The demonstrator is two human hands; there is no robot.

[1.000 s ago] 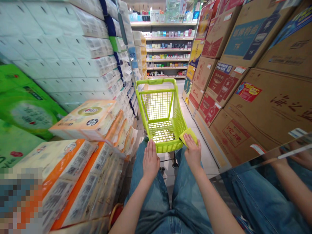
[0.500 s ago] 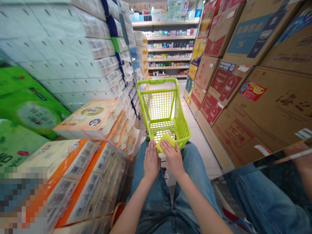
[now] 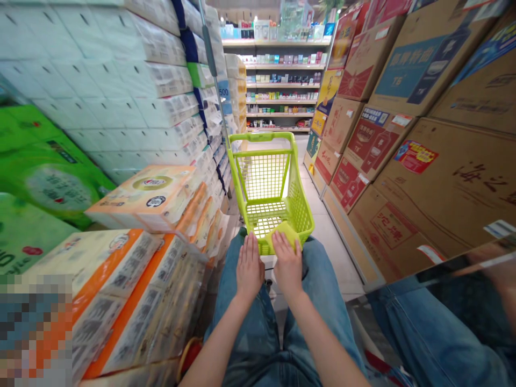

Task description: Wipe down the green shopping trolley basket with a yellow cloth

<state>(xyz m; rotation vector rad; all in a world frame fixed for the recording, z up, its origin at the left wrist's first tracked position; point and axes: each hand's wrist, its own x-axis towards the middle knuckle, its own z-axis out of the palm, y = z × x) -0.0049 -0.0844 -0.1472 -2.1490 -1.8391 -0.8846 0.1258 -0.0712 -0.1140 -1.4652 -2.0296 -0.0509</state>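
A small lime-green shopping cart point(image 3: 300, 207) stands in the aisle just in front of my knees, with nothing in its basket. My right hand point(image 3: 287, 264) presses a yellow-green cloth point(image 3: 287, 234) flat against the cart's near rim, fingers stretched out over the cloth. My left hand point(image 3: 249, 266) lies flat and open on my left knee, next to the cart's near left corner, holding nothing. I am wearing blue jeans point(image 3: 258, 328) and seem to be crouched or seated low.
Stacked tissue packs point(image 3: 137, 199) in white, orange and green wall the left side. Brown and red cardboard cartons point(image 3: 403, 140) are stacked along the right. Shelves of small goods point(image 3: 278, 80) close the far end of the tiled aisle. A reflective panel point(image 3: 443, 312) shows at lower right.
My right hand slid the cloth from the cart's near right corner leftwards along the rim to the middle. My left hand stayed on the knee.
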